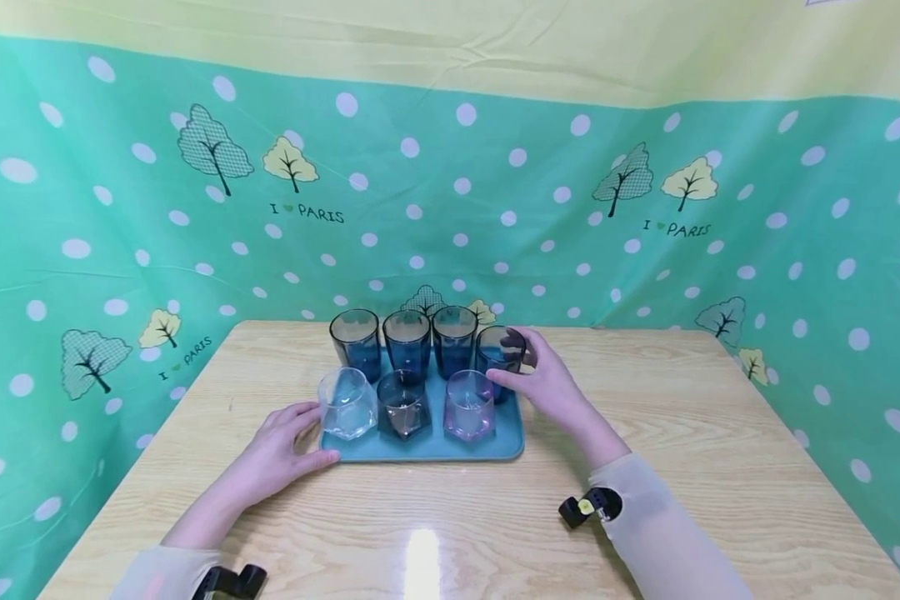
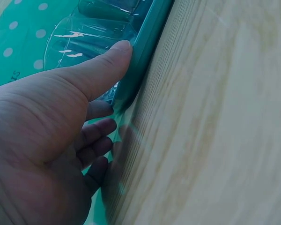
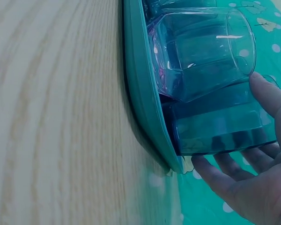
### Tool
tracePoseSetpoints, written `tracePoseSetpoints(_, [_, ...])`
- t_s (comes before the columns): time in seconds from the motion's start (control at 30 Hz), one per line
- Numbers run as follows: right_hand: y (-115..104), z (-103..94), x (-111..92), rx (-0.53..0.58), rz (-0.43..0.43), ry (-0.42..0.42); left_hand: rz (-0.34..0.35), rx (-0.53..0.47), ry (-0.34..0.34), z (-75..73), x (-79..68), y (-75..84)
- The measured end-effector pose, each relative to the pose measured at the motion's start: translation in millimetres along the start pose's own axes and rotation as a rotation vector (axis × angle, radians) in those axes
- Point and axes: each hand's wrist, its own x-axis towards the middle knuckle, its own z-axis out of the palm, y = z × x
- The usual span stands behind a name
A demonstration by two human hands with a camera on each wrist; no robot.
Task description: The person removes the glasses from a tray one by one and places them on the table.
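Note:
A blue tray (image 1: 435,451) carries two rows of drinking glasses. My left hand (image 1: 273,454) holds the tray's front left corner, thumb along the front rim and fingers at the left side; a clear short glass (image 1: 347,408) stands just beside them. At the tray's right end, my right hand (image 1: 547,383) grips a tall dark-tinted glass (image 3: 220,124), its thumb near the top and fingers round the far side. Just in front of that glass is a short purple-tinted glass (image 1: 468,408). A short smoky glass (image 1: 403,408) sits between the clear and purple ones.
Three other tall tinted glasses, a left one (image 1: 356,342), a middle one (image 1: 407,342) and a right one (image 1: 454,337), line the back of the tray. The wooden table (image 1: 690,467) extends around it. A green dotted cloth (image 1: 435,192) hangs behind and at both sides.

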Motion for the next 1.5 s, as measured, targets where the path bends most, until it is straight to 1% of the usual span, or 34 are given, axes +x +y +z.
tracePoseSetpoints(0.17, [-2.2,-1.1,-2.0,-0.019,0.006,0.019,-0.004,0.002,0.003,0.8,-0.5,-0.6])
tracePoseSetpoints(0.5, [-6.8,-8.6,-4.9,0.001,-0.002,0.064,0.005,0.011,0.013,2.4,-1.1,-0.9])
tracePoseSetpoints(0.73, [-10.7,-17.8,-5.6,-0.025,0.016,0.091,0.0,0.012,0.015,2.9,-2.2,-1.1])
tracePoseSetpoints(0.97, [-10.7,-27.2,-6.0,-0.015,0.018,0.111,-0.003,0.01,0.015,3.6,-3.4,-0.3])
tracePoseSetpoints(1.23, [-9.4,-43.5,-7.5,-0.048,0.028,0.144,0.002,0.001,0.016,3.6,-1.7,-1.3])
tracePoseSetpoints(1.5, [-8.8,-56.3,-6.6,-0.037,0.033,0.172,-0.001,-0.018,0.017,4.2,-2.6,-3.7])
